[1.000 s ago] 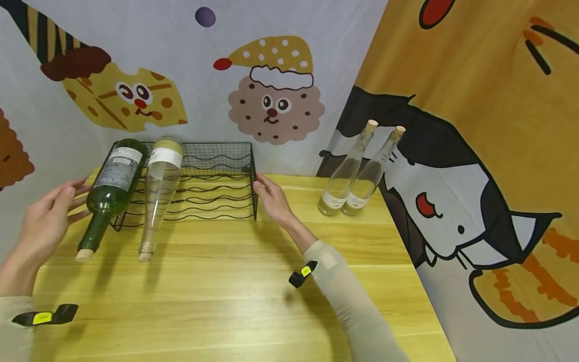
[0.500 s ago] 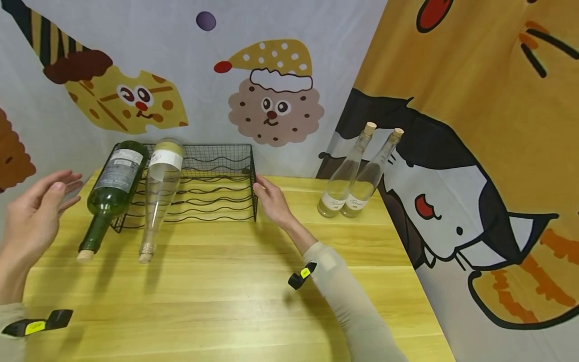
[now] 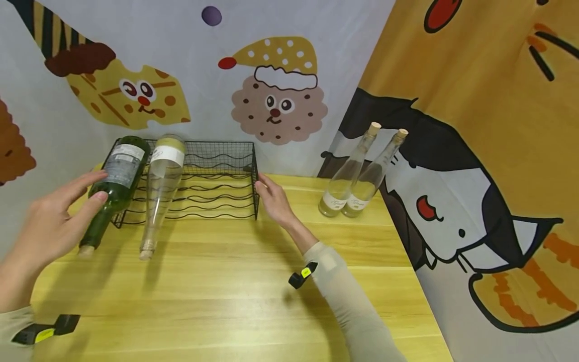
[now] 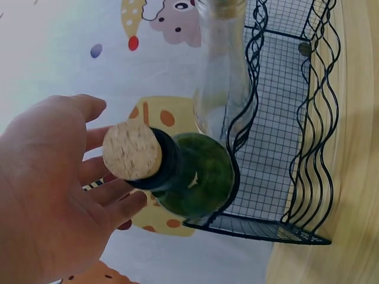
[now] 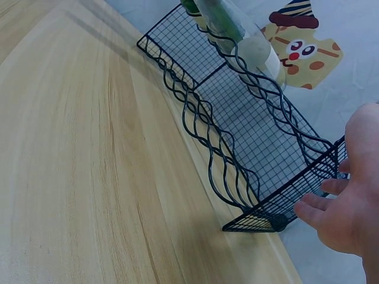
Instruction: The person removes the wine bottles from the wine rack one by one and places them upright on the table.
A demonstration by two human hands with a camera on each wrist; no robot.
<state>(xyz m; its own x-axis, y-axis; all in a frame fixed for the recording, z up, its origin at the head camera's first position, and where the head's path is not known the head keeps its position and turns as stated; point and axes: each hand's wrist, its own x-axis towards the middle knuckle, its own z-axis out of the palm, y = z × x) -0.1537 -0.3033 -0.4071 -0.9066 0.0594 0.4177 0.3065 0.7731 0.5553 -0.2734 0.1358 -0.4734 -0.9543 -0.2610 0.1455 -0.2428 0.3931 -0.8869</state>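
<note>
A green wine bottle (image 3: 124, 168) with a cork lies on the left end of a black wire wine rack (image 3: 217, 151), neck toward me. My left hand (image 3: 56, 216) is at its neck, thumb and fingers spread and overlapping the bottle in the head view. The left wrist view has the cork (image 4: 131, 151) in front of the open palm, fingers loosely bent beside it. Right of the green bottle lies a clear corked bottle (image 3: 164, 186) with a white label. My right hand (image 3: 275, 203) rests its extended fingers against the rack's right mesh side (image 5: 278, 204).
Two clear corked bottles, a nearer-left one (image 3: 346, 176) and one beside it (image 3: 368, 183), stand upright on the wooden table (image 3: 235, 301) at right. Behind the rack hangs a cloth backdrop (image 3: 158, 30) with cartoon prints.
My left hand first drew back left from the green bottle, then came right over its neck. The right hand has kept its place at the rack's side.
</note>
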